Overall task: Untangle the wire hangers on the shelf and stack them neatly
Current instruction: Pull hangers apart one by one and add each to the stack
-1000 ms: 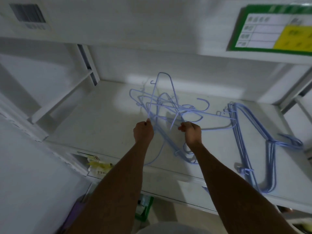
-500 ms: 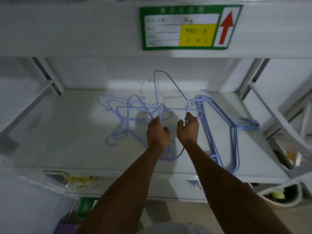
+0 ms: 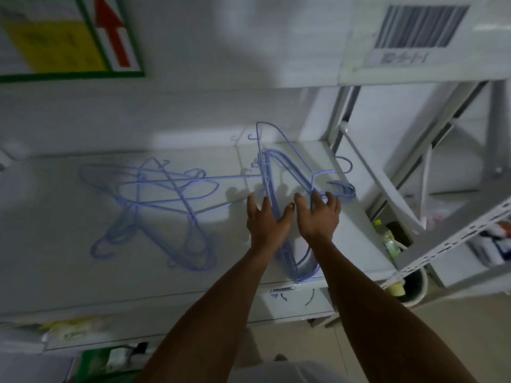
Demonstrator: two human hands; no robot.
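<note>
A tangle of light-blue wire hangers [image 3: 163, 205] lies on the left half of the white shelf [image 3: 55, 266]. To its right a stack of blue hangers [image 3: 297, 266] lies flat, reaching the shelf's front edge. One more hanger [image 3: 279, 142] stands tilted up above that stack. My left hand [image 3: 265, 219] rests with spread fingers on the stack's left side, and wires pass between its forefinger and thumb. My right hand [image 3: 318, 214] is spread over the stack's right side, with the raised hanger's wire running down between its fingers.
An upper shelf beam carries a green and yellow sign with a red arrow [image 3: 66, 37] and a barcode label [image 3: 420, 31]. White rack posts [image 3: 343, 117] stand right of the hangers. A green bottle [image 3: 387, 239] and a bucket [image 3: 414, 286] sit lower right.
My view has swung right. Both hands moved from the tangle to the stack on the right, carrying one hanger over, and their fingers have spread out.
</note>
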